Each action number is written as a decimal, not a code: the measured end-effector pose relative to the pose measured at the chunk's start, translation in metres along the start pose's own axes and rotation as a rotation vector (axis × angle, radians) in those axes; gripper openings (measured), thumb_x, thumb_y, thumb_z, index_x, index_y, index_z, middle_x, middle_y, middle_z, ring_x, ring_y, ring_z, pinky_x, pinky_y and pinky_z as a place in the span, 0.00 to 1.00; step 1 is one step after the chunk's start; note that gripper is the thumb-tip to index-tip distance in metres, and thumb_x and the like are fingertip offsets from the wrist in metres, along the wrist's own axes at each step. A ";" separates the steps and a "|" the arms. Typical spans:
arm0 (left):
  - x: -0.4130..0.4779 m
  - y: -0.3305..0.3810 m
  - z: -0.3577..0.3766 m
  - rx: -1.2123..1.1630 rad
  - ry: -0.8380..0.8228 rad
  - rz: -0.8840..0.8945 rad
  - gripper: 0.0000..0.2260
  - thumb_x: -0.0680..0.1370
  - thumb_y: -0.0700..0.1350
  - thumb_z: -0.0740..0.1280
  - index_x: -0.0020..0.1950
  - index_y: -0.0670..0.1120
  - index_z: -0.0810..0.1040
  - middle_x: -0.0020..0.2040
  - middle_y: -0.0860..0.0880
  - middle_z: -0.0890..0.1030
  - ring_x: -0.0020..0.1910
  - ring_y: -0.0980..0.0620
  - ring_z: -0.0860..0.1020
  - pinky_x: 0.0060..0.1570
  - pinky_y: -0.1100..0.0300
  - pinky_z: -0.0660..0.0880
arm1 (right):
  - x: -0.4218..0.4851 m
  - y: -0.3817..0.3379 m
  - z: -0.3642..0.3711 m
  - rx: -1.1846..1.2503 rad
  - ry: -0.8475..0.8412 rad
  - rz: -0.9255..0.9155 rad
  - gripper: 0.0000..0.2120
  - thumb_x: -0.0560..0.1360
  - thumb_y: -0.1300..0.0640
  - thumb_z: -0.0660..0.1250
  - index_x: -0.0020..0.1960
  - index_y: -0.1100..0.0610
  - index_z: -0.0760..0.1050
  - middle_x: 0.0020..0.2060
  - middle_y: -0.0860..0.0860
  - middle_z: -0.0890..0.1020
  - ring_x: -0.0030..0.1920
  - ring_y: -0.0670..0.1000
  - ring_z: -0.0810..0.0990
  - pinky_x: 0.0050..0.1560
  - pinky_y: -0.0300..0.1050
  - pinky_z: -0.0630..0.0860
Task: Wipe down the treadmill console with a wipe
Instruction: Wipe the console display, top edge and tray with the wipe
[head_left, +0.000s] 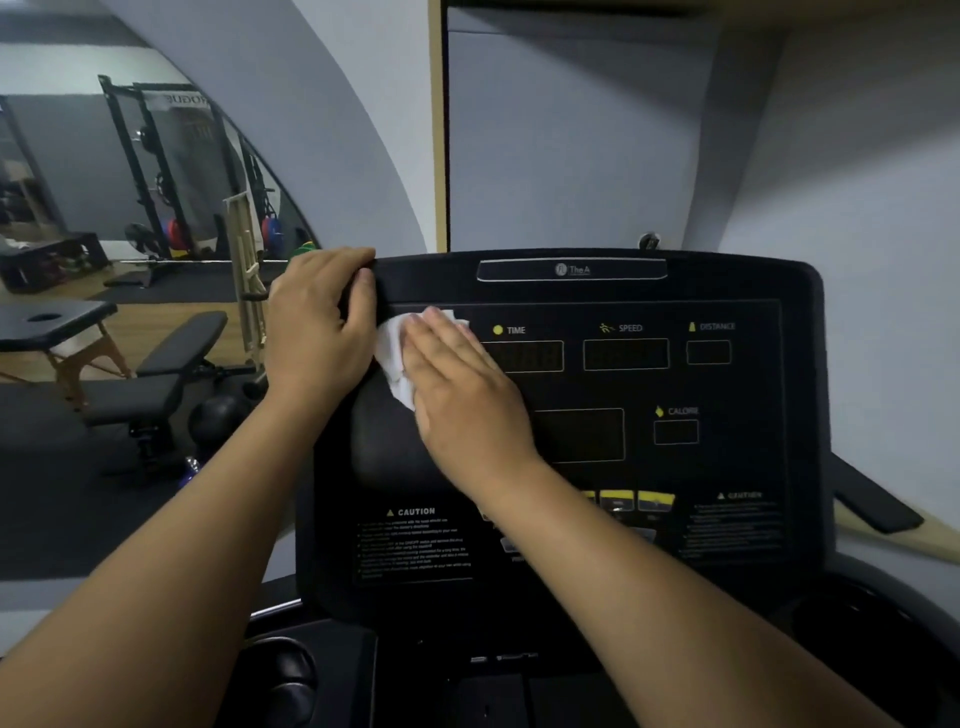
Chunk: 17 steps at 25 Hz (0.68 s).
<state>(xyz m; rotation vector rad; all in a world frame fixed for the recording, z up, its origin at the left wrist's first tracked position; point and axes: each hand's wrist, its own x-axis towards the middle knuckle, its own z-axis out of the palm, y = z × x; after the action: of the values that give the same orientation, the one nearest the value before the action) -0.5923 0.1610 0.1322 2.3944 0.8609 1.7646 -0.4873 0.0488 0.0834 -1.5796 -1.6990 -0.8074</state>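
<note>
1. Right hand lies flat, pressing the wipe onto the console at its upper left.
2. Left hand clasps the console's corner.
3. Crumpled wipe could slip free; yellow buttons risk accidental presses.

Right hand presses wipe on console; left hand grips its corner.

I see only one view, from the head camera: it looks forward and slightly down, very near the treadmill console, which faces it directly.
</note>
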 end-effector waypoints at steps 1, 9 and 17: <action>0.000 -0.001 -0.001 0.002 -0.007 0.007 0.15 0.81 0.46 0.59 0.63 0.43 0.81 0.59 0.46 0.83 0.61 0.46 0.77 0.64 0.46 0.71 | -0.002 0.008 -0.006 -0.014 -0.009 -0.017 0.20 0.73 0.68 0.66 0.65 0.67 0.74 0.65 0.60 0.77 0.69 0.59 0.72 0.71 0.56 0.66; -0.003 0.004 0.001 0.142 -0.039 0.022 0.17 0.80 0.47 0.61 0.65 0.42 0.78 0.61 0.44 0.81 0.64 0.43 0.75 0.67 0.43 0.67 | -0.053 0.088 -0.052 -0.169 0.197 0.390 0.20 0.74 0.71 0.63 0.66 0.66 0.73 0.65 0.60 0.76 0.68 0.58 0.72 0.68 0.58 0.70; -0.009 -0.001 0.002 0.139 -0.012 0.077 0.17 0.82 0.42 0.60 0.68 0.39 0.77 0.63 0.42 0.81 0.66 0.41 0.75 0.68 0.42 0.68 | -0.016 -0.004 -0.004 -0.090 -0.083 -0.201 0.23 0.72 0.66 0.54 0.64 0.67 0.76 0.64 0.61 0.77 0.68 0.62 0.72 0.70 0.59 0.67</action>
<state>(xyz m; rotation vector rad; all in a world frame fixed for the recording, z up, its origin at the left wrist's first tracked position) -0.5931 0.1587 0.1237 2.5551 0.9318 1.7700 -0.4901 0.0354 0.0728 -1.5373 -1.9283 -0.9412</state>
